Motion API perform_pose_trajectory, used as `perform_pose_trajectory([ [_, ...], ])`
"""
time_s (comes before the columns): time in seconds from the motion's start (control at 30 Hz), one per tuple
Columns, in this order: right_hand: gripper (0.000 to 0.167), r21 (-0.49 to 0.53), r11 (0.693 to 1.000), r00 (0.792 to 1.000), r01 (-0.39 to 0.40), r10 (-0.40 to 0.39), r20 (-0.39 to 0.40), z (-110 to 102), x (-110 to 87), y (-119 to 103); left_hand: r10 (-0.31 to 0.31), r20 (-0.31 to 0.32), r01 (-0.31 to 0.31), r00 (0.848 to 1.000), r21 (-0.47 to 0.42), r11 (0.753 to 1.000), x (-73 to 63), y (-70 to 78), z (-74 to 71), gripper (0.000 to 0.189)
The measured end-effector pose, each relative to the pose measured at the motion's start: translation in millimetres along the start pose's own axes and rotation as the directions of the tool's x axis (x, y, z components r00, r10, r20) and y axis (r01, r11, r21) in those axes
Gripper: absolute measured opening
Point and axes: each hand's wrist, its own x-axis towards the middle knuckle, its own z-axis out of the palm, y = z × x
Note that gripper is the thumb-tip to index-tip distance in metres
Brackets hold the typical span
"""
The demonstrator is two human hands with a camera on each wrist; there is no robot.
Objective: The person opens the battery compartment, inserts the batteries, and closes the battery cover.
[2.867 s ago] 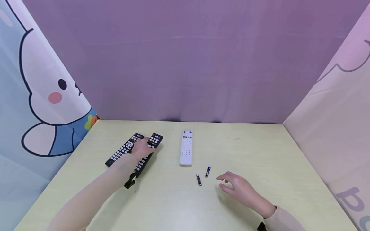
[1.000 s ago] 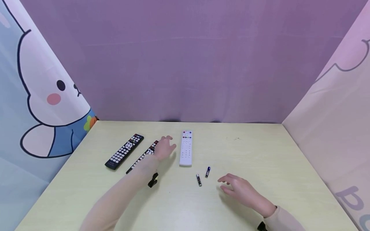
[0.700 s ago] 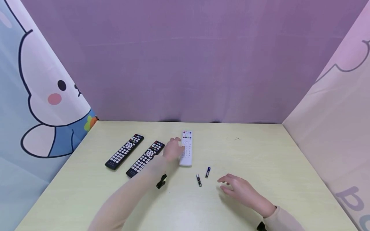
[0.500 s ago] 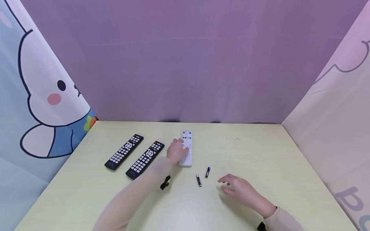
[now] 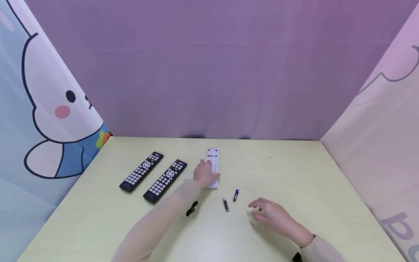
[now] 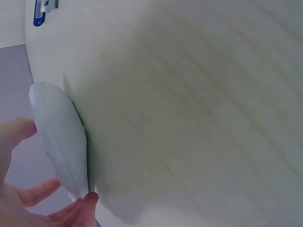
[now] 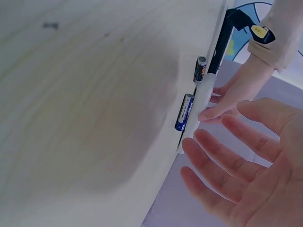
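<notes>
1. Big purple backdrop (image 5: 209,69) behind everything, its top cut off by the head view.
2. Pale table (image 5: 288,171), near edge cropped.
3. Right hand (image 5: 275,218): fingers apart and loosely bent, just right of the batteries; the sleeve runs out of frame.
4. Two black remotes (image 5: 141,172) (image 5: 165,182) lying slanted on the left, buttons up, both fully visible.
5. White remote (image 5: 213,155), right of the black ones. Its lower half is mostly hidden by fingers, and honestly I can't tell if it's flat or slightly lifted.
6. Left hand (image 5: 203,174): clamped on that white remote, thumb one side, fingers the other.
7. Two batteries (image 5: 226,204) (image 5: 236,195) near the white remote, clipped in the left wrist view, print too tiny to read.
</notes>
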Motion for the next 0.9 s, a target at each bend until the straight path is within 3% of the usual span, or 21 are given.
perform_pose_trajectory([
  [0.33,0.020,0.005,1.000,1.000,-0.005,0.005,0.006,1.3,0.8,1.3,-0.043,0.039,0.044,0.998,-0.030,0.999,1.1,2.7,-0.4,0.077],
  [0.63,0.021,0.014,1.000,1.000,-0.004,0.004,0.025,-0.7,1.8,-0.4,-0.048,0.024,0.049,0.999,-0.009,0.999,2.5,3.1,-1.6,0.073],
  [0.73,0.021,0.016,1.000,1.000,-0.006,0.006,0.023,-0.9,1.9,-0.7,-0.063,0.045,0.065,0.997,-0.031,0.997,2.0,2.4,-3.3,0.074],
  [0.9,0.022,0.024,1.000,1.000,-0.005,0.004,0.019,-0.3,2.7,-1.4,-0.130,0.089,0.141,0.988,-0.134,0.981,0.3,-3.0,-5.9,0.070],
])
